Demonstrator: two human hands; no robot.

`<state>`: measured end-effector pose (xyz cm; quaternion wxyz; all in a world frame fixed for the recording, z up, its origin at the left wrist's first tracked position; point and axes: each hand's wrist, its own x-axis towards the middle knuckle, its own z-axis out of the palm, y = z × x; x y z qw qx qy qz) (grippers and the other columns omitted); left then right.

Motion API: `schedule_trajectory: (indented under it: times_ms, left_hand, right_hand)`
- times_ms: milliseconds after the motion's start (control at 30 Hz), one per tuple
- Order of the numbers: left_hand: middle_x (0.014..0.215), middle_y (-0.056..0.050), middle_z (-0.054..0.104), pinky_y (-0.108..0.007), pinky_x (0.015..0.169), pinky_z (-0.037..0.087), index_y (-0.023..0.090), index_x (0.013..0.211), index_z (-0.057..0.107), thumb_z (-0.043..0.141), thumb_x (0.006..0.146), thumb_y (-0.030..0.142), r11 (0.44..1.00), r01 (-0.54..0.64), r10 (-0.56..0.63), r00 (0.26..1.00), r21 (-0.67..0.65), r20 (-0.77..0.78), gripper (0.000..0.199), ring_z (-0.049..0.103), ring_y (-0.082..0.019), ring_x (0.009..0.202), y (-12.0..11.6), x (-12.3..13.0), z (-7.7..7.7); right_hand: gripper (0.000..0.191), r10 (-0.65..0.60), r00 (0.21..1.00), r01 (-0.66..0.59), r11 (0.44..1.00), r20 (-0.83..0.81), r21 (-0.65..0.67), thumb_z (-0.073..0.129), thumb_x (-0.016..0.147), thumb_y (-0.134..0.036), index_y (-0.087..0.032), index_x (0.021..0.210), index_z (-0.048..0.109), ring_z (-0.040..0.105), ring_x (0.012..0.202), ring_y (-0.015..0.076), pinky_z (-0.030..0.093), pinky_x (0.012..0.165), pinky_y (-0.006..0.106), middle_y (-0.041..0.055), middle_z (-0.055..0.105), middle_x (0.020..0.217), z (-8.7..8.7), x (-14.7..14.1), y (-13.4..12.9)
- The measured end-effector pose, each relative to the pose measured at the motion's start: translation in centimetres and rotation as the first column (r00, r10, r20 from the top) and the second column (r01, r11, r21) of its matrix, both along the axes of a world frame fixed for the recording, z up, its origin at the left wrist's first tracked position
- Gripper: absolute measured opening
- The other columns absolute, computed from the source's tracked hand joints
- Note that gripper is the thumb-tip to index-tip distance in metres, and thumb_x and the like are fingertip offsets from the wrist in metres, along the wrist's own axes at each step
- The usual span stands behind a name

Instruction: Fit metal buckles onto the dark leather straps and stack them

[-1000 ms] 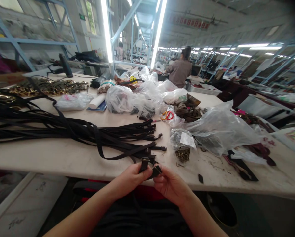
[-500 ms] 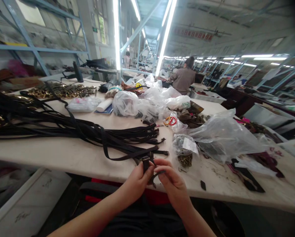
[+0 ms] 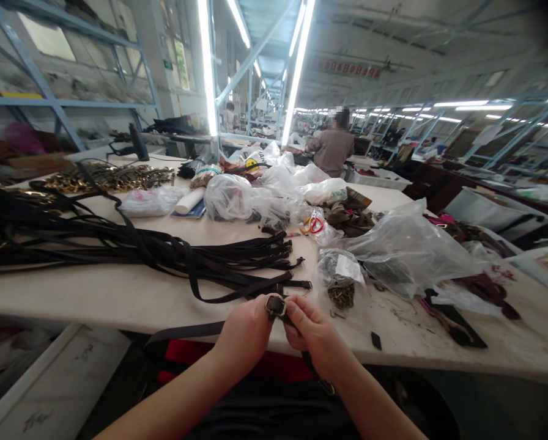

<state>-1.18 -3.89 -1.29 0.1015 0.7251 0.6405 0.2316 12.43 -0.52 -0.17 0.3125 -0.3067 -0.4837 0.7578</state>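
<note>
Left hand [image 3: 248, 330] pinching buckle [image 3: 276, 306], right hand [image 3: 311, 333] gripping dark strap [image 3: 309, 362], all up at counter's [image 3: 118, 296] near edge! Good handling here: strap flat through buckle, no twist, fingers close to metal, pull even.

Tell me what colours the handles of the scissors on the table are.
The scissors' handles are yellow-orange on one loop and red on the other, in the head view.
</note>
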Motion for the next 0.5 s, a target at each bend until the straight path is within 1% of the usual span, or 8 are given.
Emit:
schedule_trajectory:
  times_ms: [100,200,333,400,433,500]
  left_hand:
    - [0.09,-0.007,0.064,-0.032,0.072,0.047,0.017,0.099,0.054,0.034,0.087,0.015,0.999,-0.016,0.017,0.999,0.041,-0.032,0.024,0.06,-0.021,0.082,0.3,-0.1,-0.4]
    - [0.089,-0.007,0.064,-0.032,0.069,0.048,0.017,0.099,0.054,0.034,0.087,0.015,0.996,-0.014,0.021,0.996,0.086,-0.089,0.023,0.06,-0.021,0.078,0.5,-0.3,-0.6]
    - [0.082,-0.006,0.062,-0.033,0.064,0.047,0.017,0.097,0.053,0.034,0.087,0.016,0.992,-0.003,0.023,0.987,0.124,-0.158,0.022,0.059,-0.021,0.072,0.7,-0.5,-1.3]
    - [0.079,-0.006,0.061,-0.033,0.062,0.046,0.017,0.096,0.053,0.033,0.087,0.015,0.992,-0.022,0.045,0.982,0.128,-0.181,0.021,0.058,-0.022,0.07,0.7,-0.5,-1.6]
    - [0.079,-0.005,0.061,-0.033,0.062,0.046,0.017,0.096,0.052,0.034,0.087,0.015,0.992,-0.036,0.059,0.98,0.122,-0.19,0.021,0.058,-0.022,0.07,0.7,-0.5,-1.6]
    - [0.078,-0.006,0.061,-0.033,0.061,0.046,0.017,0.093,0.053,0.034,0.087,0.015,0.994,-0.062,0.079,0.977,0.095,-0.199,0.02,0.058,-0.022,0.07,0.8,-0.5,-1.5]
  right_hand:
    - [0.033,0.011,0.998,-0.015,0.997,-0.055,-0.079,0.061,0.075,-0.047,-0.017,0.075,0.046,0.019,0.036,0.0008,0.011,0.035,0.016,-0.0107,0.032,0.047,-0.2,-0.1,0.3]
    - [0.034,0.03,0.996,-0.04,0.993,-0.09,-0.113,0.062,0.074,-0.046,-0.017,0.074,0.046,0.02,0.036,0.0008,0.011,0.035,0.016,-0.0108,0.032,0.046,-0.2,-0.2,0.6]
    - [0.034,-0.007,0.996,-0.006,0.99,-0.094,-0.138,0.064,0.073,-0.046,-0.017,0.073,0.045,0.019,0.036,0.0006,0.011,0.035,0.015,-0.0106,0.033,0.046,-0.1,-0.8,1.0]
    - [0.037,-0.02,0.996,0.006,0.988,-0.092,-0.157,0.064,0.071,-0.048,-0.018,0.072,0.044,0.018,0.035,0.0004,0.011,0.034,0.015,-0.0108,0.032,0.046,-0.1,-1.1,1.0]
    - [0.037,-0.027,0.996,0.013,0.988,-0.09,-0.153,0.063,0.071,-0.049,-0.018,0.073,0.044,0.017,0.035,0.0006,0.011,0.034,0.015,-0.011,0.032,0.046,-0.1,-1.3,1.0]
    - [0.035,-0.044,0.996,0.036,0.994,-0.073,-0.103,0.061,0.073,-0.049,-0.019,0.076,0.044,0.018,0.036,0.0011,0.011,0.034,0.015,-0.0114,0.031,0.046,-0.2,-1.5,0.8]
